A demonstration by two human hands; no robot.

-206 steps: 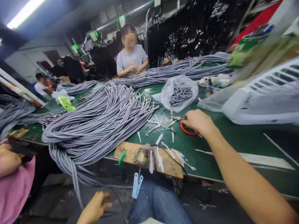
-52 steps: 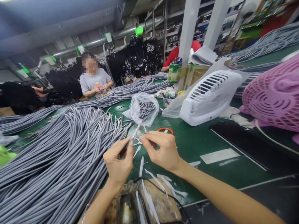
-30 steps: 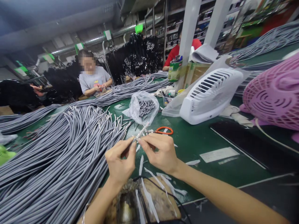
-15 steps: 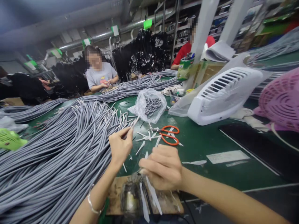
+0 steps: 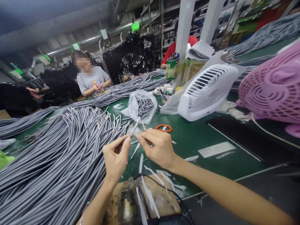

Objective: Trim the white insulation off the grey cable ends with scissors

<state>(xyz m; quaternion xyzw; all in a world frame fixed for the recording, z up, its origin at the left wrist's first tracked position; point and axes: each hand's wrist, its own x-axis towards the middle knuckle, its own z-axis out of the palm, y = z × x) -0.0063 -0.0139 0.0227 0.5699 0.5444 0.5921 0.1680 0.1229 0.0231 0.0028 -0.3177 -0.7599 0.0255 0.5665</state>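
My left hand (image 5: 116,157) pinches the end of a grey cable (image 5: 135,126) between thumb and forefinger. My right hand (image 5: 156,148) meets it from the right, fingertips pinched on the same cable end at its stripped tip. Both hands hover over the green table (image 5: 201,137), just right of a large heap of grey cables (image 5: 58,156). Orange-handled scissors (image 5: 163,127) lie on the table right behind my right hand. A clear plastic bag of small grey sleeves (image 5: 142,106) sits a little farther back.
A wooden block with a metal fixture (image 5: 140,200) and white strips sits at the near edge below my hands. A white fan (image 5: 206,92) and a pink fan (image 5: 273,90) stand to the right. A person in a grey shirt (image 5: 90,81) works across the table.
Half a second ago my right hand was down at the wooden block; it has risen back to the cable end held by my left hand. The view has shifted slightly.
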